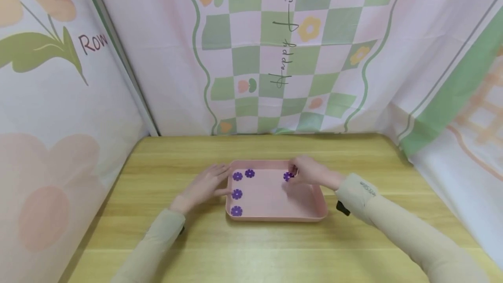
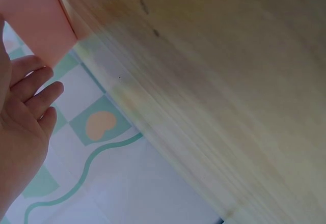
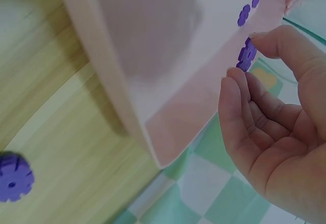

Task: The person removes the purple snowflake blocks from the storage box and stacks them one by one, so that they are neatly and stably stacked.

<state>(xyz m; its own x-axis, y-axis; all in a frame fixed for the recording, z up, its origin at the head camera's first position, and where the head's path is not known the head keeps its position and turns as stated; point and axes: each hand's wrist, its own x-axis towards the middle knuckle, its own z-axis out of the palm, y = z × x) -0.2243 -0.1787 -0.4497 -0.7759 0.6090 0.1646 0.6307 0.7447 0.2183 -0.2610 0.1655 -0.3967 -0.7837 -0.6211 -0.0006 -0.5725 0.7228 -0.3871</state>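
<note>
My right hand (image 1: 310, 171) pinches a purple flower-shaped plastic disc (image 3: 247, 55) between thumb and fingertips, over the back right part of a pink tray (image 1: 275, 219). Inside the tray several like discs lie along its left side: one disc (image 1: 236, 211) near the front corner, another disc (image 1: 236, 194) behind it, and two discs (image 1: 243, 175) at the back left. At the tray's left rim is my left hand (image 1: 207, 183), its fingers loosely extended and its thumb reaching over the edge beside a disc. In the left wrist view those fingers (image 2: 31, 76) overlap the tray's pink wall.
Another purple notched disc (image 3: 14, 178) shows on the wooden table (image 1: 251, 248) in the right wrist view, outside the tray. Behind the table hangs a green-checked curtain (image 1: 275, 56), with printed cloth (image 1: 51, 165) along the left side.
</note>
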